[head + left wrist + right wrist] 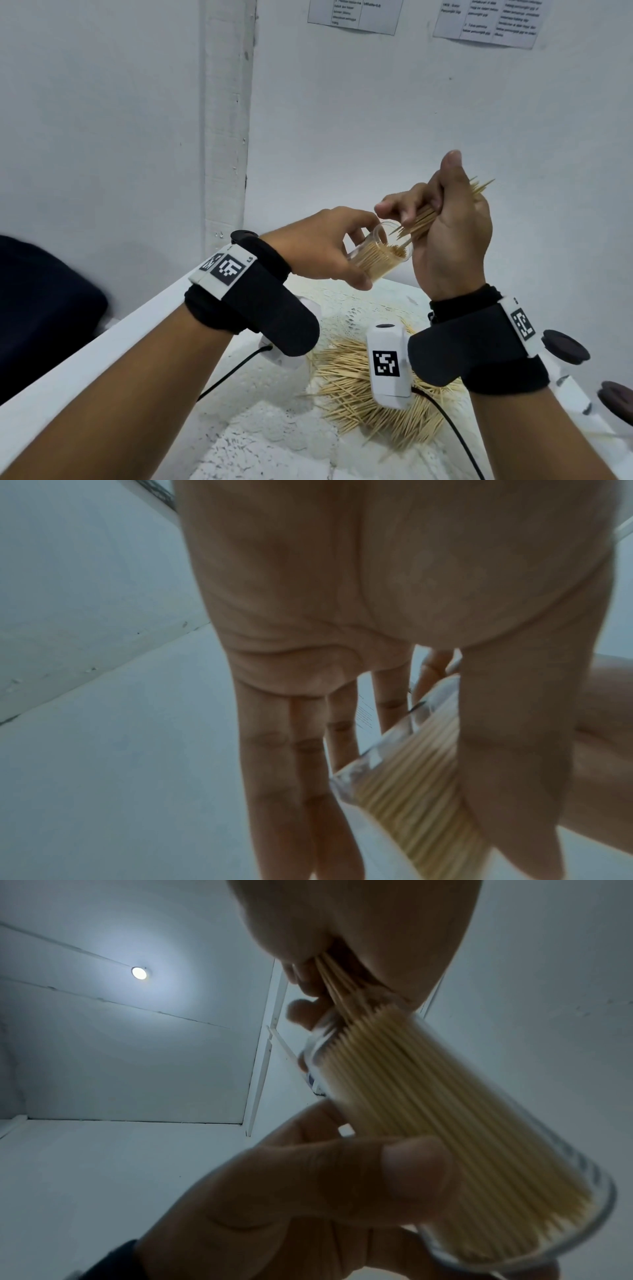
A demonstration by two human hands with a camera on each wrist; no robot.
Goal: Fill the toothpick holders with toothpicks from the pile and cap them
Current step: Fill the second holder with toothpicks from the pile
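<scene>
My left hand (329,246) grips a clear plastic toothpick holder (378,255), tilted with its mouth toward the upper right and packed with toothpicks. The same holder (455,1123) fills the right wrist view, and the holder (407,764) shows between thumb and fingers in the left wrist view. My right hand (448,222) pinches a bundle of toothpicks (431,216) whose lower tips reach into the holder's mouth. The bundle (337,985) enters the mouth from above. A loose pile of toothpicks (346,377) lies on the table below my wrists.
A white lace-patterned cloth (274,435) covers the table. Two dark round caps (565,346) (616,394) and clear empty holders (572,394) lie at the right edge. A white wall stands close behind, with printed sheets (356,15) taped high up. A dark object (44,308) sits left.
</scene>
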